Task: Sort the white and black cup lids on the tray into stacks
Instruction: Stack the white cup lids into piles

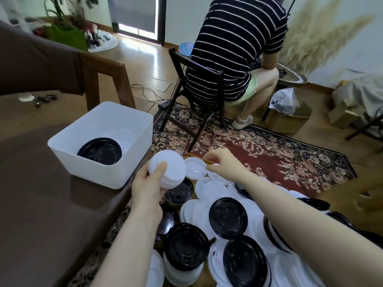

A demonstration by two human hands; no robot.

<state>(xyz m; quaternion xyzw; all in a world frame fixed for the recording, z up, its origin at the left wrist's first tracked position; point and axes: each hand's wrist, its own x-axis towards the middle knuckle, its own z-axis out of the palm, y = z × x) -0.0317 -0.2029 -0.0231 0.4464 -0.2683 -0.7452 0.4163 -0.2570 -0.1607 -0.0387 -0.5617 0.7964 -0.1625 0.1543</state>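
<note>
**White and black lids, half sorted**

Head view: the left hand (pixel 148 184) grips a short stack of white lids (pixel 169 168), thumb curled over the top lid and the other fingers wrapped beneath. The stack is held in the air just off the near right corner of the white bin (pixel 99 141). The lids in it are round, matte white and domed, with a raised rim, nested closely so that only thin edges show at the side.

The right hand (pixel 219 162) reaches forward, fingertips pinching the far rim of a single white lid (pixel 194 168), which lies tilted just beside the held stack (whether the two touch is not clear).

Below the hands lies the loose pile (pixel 234 220): white lids overlapping one another, glossy black lids scattered on top, each black one with a moulded sip tab and a raised ring. The tray under them is hidden. At the near edge of the pile stands an upright stack (pixel 186 257), white at its side and capped by a black lid.

The white bin sits on the brown table (pixel 41 193), near its right edge, and holds black lids (pixel 100 151) against its near wall.

Beyond, a person in a striped shirt (pixel 238 48) sits on a dark folding chair (pixel 196 96), which stands on a patterned rug (pixel 269 154).
</note>
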